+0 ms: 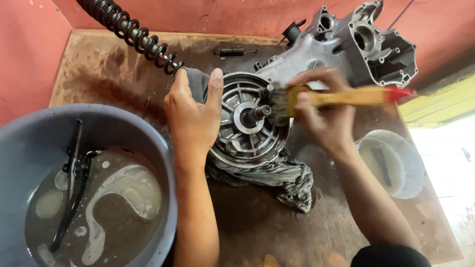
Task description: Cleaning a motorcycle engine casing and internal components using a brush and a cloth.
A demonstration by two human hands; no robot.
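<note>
Two hands at work on one engine casing point(341, 47), which lies at the centre of the stained brown surface point(99, 69).

Item 1: round ribbed metal cover point(247, 121) with a short central shaft, at the near end of the casing, resting on a grey rag point(282, 178).

Item 2: our left hand point(193, 116), at 9 o'clock of the cover, fingers together and laid flat against its rim, thumb up along the edge.

Item 3: our right hand point(324, 116), at 3 o'clock of the cover, fingers curled around a wooden-handled brush point(341, 96) with a red tip; the bristles touch the cover just beside the shaft.

Item 4: grey basin point(123, 128) at 8 o'clock, holding murky liquid with pale streaks and a dark metal part point(74, 183) lying in it.

Item 5: white tub point(398, 160) at 4 o'clock, just beside our right forearm.

Item 6: large black coil spring point(131, 32) at 11 o'clock, slanting across the far edge of the surface.

Item 7: small thin spring point(235, 50) at 12 o'clock, lying flat near the casing.
</note>
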